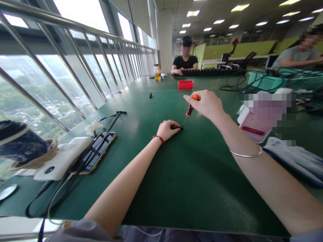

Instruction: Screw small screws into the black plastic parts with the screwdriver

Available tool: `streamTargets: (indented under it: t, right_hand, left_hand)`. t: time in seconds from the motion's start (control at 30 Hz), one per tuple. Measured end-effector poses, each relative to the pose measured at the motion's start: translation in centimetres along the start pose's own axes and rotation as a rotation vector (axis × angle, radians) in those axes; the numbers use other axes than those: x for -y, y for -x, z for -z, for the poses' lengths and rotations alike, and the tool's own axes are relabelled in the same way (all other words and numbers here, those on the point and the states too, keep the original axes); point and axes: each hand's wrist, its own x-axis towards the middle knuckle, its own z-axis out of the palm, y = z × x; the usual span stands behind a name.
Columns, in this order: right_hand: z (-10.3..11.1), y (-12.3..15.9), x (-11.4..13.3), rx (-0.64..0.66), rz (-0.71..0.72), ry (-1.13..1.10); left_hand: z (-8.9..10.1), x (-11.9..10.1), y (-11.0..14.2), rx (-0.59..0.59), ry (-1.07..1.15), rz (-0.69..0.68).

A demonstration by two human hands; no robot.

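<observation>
The left hand (168, 130) pinches low, palm down, and the right hand (207, 103) grips higher up.

Orange-black screwdriver (189, 110) leans, tip at a small black part (181, 128)

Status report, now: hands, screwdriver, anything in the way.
Right hand gripping orange-and-black screwdriver, tip down at small black part. Left hand holding that part on green table. Red tray farther off, not in the way.

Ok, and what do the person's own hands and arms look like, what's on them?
No gloves. The left hand has a thin red bracelet at its wrist; behind the right hand, a slim silver-coloured bangle circles the forearm. Greyish sleeve fabric shows at the bottom edge.
</observation>
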Motion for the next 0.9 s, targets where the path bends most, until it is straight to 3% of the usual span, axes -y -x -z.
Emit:
streamTargets:
  t: [0.4, 0.6, 0.7, 0.8, 0.9]
  right_hand:
    - [-0.3, -0.1, -0.1, -0.043, 0.015, -0.026]
    - [-0.6, -0.1, -0.1, 0.005, 0.023, -0.065]
    - [-0.6, 0.0, 0.2, -0.053, 0.013, -0.052]
    - [-0.6, 0.2, 0.7, -0.093, 0.051, -0.086]
    - [-0.9, 0.4, 1.1, -0.053, 0.096, -0.118]
  left_hand:
    - [0.0, 0.0, 0.0, 0.001, -0.007, 0.003]
    - [-0.1, 0.1, 0.0, 0.000, -0.008, -0.007]
    - [-0.1, 0.1, 0.0, -0.004, 0.003, -0.008]
    - [-0.1, 0.1, 0.0, -0.010, 0.015, -0.010]
    - [-0.1, 0.0, 0.0, -0.020, 0.023, -0.003]
